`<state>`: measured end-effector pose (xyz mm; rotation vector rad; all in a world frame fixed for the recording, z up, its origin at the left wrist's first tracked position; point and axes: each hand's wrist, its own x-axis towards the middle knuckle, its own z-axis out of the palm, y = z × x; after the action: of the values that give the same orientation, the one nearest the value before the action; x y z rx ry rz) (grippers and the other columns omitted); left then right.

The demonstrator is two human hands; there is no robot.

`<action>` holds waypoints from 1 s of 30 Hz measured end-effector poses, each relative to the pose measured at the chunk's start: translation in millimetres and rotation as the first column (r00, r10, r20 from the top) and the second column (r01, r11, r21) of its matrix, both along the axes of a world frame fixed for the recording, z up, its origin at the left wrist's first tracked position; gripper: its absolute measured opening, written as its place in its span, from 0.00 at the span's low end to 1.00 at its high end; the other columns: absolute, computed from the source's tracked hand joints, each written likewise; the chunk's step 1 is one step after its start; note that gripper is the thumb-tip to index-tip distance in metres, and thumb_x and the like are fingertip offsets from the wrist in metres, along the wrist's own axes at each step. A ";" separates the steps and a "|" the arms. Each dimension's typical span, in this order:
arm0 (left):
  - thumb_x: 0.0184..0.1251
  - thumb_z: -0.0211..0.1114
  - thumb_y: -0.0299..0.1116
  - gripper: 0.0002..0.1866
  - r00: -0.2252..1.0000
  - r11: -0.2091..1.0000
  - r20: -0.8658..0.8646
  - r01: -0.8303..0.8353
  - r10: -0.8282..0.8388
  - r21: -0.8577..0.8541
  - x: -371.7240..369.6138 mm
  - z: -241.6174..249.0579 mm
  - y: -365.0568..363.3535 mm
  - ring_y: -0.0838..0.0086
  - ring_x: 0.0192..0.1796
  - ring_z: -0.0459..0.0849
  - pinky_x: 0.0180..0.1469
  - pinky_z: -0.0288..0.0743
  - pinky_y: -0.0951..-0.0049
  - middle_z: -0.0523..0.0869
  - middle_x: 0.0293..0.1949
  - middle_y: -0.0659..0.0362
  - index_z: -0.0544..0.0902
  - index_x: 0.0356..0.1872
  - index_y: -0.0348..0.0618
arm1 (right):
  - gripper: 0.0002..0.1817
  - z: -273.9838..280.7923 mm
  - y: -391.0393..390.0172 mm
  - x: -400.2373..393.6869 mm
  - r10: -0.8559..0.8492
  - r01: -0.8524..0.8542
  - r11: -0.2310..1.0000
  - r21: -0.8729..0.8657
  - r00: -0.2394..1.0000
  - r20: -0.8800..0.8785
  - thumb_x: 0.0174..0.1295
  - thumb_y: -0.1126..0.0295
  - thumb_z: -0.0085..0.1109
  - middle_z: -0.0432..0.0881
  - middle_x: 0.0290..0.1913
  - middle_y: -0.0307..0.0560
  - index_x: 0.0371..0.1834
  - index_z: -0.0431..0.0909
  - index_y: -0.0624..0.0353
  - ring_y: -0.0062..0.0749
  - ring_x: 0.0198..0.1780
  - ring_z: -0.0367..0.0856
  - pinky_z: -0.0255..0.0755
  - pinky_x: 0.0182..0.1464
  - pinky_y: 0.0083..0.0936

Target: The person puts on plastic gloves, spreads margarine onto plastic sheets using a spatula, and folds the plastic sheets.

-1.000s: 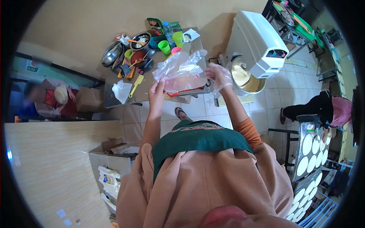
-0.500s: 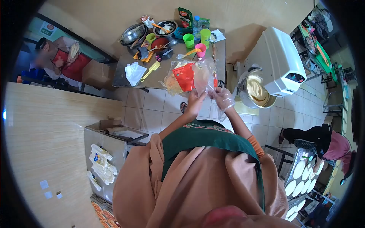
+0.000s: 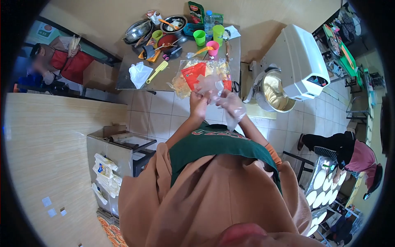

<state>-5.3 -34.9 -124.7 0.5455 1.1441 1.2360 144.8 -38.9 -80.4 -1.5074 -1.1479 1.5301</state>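
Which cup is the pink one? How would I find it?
Look at the steel table against the wall. Near its back right stand three cups; the pink cup is closest to the person, in front of two green cups, with an orange spoon leaning in it.

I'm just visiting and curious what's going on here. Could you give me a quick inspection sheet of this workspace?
Surface: metal table, crowded at the far end.
Job's things: clear plastic glove held between both hands above the floor tiles.
Clutter: red packet, green cups, pink cup, yellow spatula, bowls, water bottle.
Hands: left hand bare, pinching the glove; right hand gloved, touching it.
Cables: nothing seen.
Surroundings: white mixer with dough in its bowl; another person by trays of dough rounds.
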 end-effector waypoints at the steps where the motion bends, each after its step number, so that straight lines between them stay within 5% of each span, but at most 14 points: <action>1: 0.62 0.67 0.28 0.27 0.996 0.999 -0.088 0.000 0.004 0.043 0.1 1.2 1.2 0.74 0.37 0.81 0.36 0.75 0.77 0.80 0.43 0.53 0.63 0.58 0.37 | 0.19 9.3 0.7 -5.4 0.031 -0.032 0.999 0.006 0.992 0.122 0.60 0.55 0.63 0.82 0.28 0.43 0.36 0.81 0.64 0.24 0.30 0.79 0.73 0.33 0.21; 2: 0.62 0.68 0.29 0.27 0.997 0.999 -0.079 -0.025 0.027 0.032 0.2 2.9 0.0 0.75 0.36 0.80 0.35 0.75 0.77 0.80 0.42 0.54 0.63 0.57 0.37 | 0.19 14.6 0.3 -6.1 0.060 -0.064 0.998 0.008 0.968 0.243 0.60 0.56 0.63 0.82 0.29 0.42 0.37 0.80 0.64 0.23 0.30 0.79 0.73 0.34 0.21; 3: 0.62 0.68 0.29 0.27 0.996 0.999 -0.069 -0.047 0.049 0.023 1.7 12.0 -1.9 0.75 0.34 0.79 0.33 0.74 0.77 0.80 0.40 0.55 0.63 0.56 0.37 | 0.15 -9.4 2.5 -1.7 -0.029 0.034 0.999 0.040 0.994 -0.105 0.62 0.61 0.60 0.82 0.29 0.42 0.38 0.80 0.65 0.21 0.30 0.79 0.72 0.33 0.20; 5: 0.60 0.70 0.32 0.26 0.993 0.994 0.053 -0.107 0.108 -0.023 5.3 16.0 0.3 0.76 0.31 0.77 0.30 0.72 0.78 0.79 0.37 0.57 0.66 0.54 0.36 | 0.12 -21.2 9.5 5.3 -0.074 0.090 0.994 0.063 0.972 -0.221 0.63 0.65 0.58 0.82 0.28 0.42 0.37 0.80 0.65 0.21 0.28 0.78 0.72 0.32 0.19; 8: 0.58 0.72 0.37 0.29 0.944 0.996 -0.319 0.076 -0.085 -0.038 -7.8 -14.1 0.9 0.75 0.34 0.79 0.29 0.72 0.77 0.79 0.41 0.56 0.67 0.54 0.37 | 0.10 -17.8 13.6 9.6 -0.034 0.048 0.992 0.116 0.991 -0.127 0.65 0.70 0.55 0.82 0.27 0.42 0.36 0.80 0.66 0.21 0.28 0.78 0.72 0.33 0.20; 11: 0.56 0.73 0.42 0.28 0.224 0.859 -0.852 0.098 0.474 0.503 -5.4 40.9 -13.0 0.75 0.41 0.79 0.36 0.73 0.72 0.77 0.46 0.53 0.70 0.52 0.40 | 0.10 5.3 14.4 11.9 0.090 -0.129 0.980 0.149 0.966 0.241 0.65 0.69 0.55 0.82 0.26 0.43 0.33 0.80 0.67 0.23 0.29 0.79 0.73 0.35 0.22; 14: 0.59 0.72 0.38 0.18 0.296 0.792 -0.879 0.391 0.375 0.470 -15.8 66.6 -6.5 0.78 0.40 0.78 0.42 0.71 0.75 0.81 0.37 0.57 0.77 0.42 0.39 | 0.11 17.8 9.5 11.5 0.189 -0.204 0.950 0.235 0.978 0.087 0.64 0.68 0.56 0.82 0.23 0.44 0.30 0.81 0.65 0.24 0.24 0.80 0.73 0.30 0.22; 16: 0.62 0.69 0.36 0.14 0.800 0.864 -0.582 0.391 -0.148 0.318 -28.8 1.7 9.5 0.77 0.46 0.78 0.47 0.72 0.74 0.82 0.43 0.56 0.79 0.39 0.38 | 0.12 9.8 13.8 18.4 0.154 -0.180 0.953 0.243 0.980 0.123 0.65 0.66 0.56 0.81 0.23 0.43 0.30 0.81 0.64 0.23 0.25 0.79 0.72 0.30 0.22; 17: 0.64 0.67 0.34 0.10 0.907 0.946 -0.380 0.267 -0.182 0.183 -33.0 -1.6 12.6 0.78 0.42 0.79 0.45 0.72 0.75 0.83 0.37 0.58 0.79 0.37 0.36 | 0.12 9.2 15.8 21.2 0.101 -0.128 0.968 0.216 0.986 0.133 0.66 0.66 0.56 0.81 0.23 0.43 0.30 0.81 0.64 0.23 0.25 0.78 0.72 0.30 0.23; 20: 0.64 0.67 0.35 0.11 0.825 0.966 -0.560 0.199 -0.075 0.164 -48.7 -14.7 10.6 0.77 0.41 0.79 0.44 0.72 0.73 0.83 0.38 0.57 0.80 0.38 0.37 | 0.13 1.7 19.0 32.8 -0.006 -0.026 0.984 0.175 0.984 0.179 0.66 0.64 0.56 0.81 0.22 0.43 0.30 0.81 0.63 0.24 0.25 0.78 0.71 0.30 0.25; 21: 0.65 0.65 0.32 0.08 0.504 0.917 -0.840 0.205 0.201 0.342 -42.9 4.9 -1.0 0.69 0.40 0.80 0.44 0.72 0.70 0.82 0.37 0.54 0.79 0.38 0.38 | 0.13 -6.4 21.3 35.4 -0.020 -0.022 0.980 0.197 0.978 0.206 0.65 0.63 0.56 0.81 0.21 0.43 0.30 0.81 0.63 0.24 0.24 0.78 0.71 0.30 0.26; 24: 0.61 0.62 0.28 0.08 0.430 0.685 -0.854 0.528 0.294 0.502 -34.9 47.0 -19.5 0.57 0.44 0.78 0.48 0.72 0.63 0.79 0.41 0.49 0.77 0.40 0.38 | 0.11 20.4 20.9 28.7 -0.007 -0.166 0.923 0.347 0.894 0.448 0.62 0.63 0.59 0.82 0.24 0.49 0.31 0.81 0.61 0.38 0.26 0.80 0.71 0.31 0.32; 25: 0.59 0.59 0.24 0.10 0.479 0.541 -0.843 0.654 0.244 0.529 -26.6 62.0 -21.3 0.52 0.46 0.78 0.51 0.71 0.58 0.79 0.40 0.49 0.75 0.42 0.39 | 0.11 33.9 18.3 23.2 -0.006 -0.255 0.871 0.419 0.848 0.529 0.61 0.64 0.60 0.82 0.26 0.50 0.31 0.82 0.61 0.42 0.27 0.81 0.72 0.32 0.33; 30: 0.63 0.53 0.21 0.15 0.690 0.802 -0.722 0.459 -0.050 0.383 -15.6 65.1 -19.1 0.58 0.43 0.81 0.48 0.74 0.64 0.81 0.39 0.51 0.73 0.52 0.39 | 0.07 51.6 14.4 -5.9 -0.055 -0.553 0.542 0.633 0.728 0.684 0.54 0.66 0.62 0.81 0.26 0.50 0.29 0.83 0.56 0.48 0.31 0.80 0.73 0.34 0.41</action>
<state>-20.9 -54.0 -59.6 1.6729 1.2353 1.1057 138.9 -24.6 -28.9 -1.1764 -2.2010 0.3599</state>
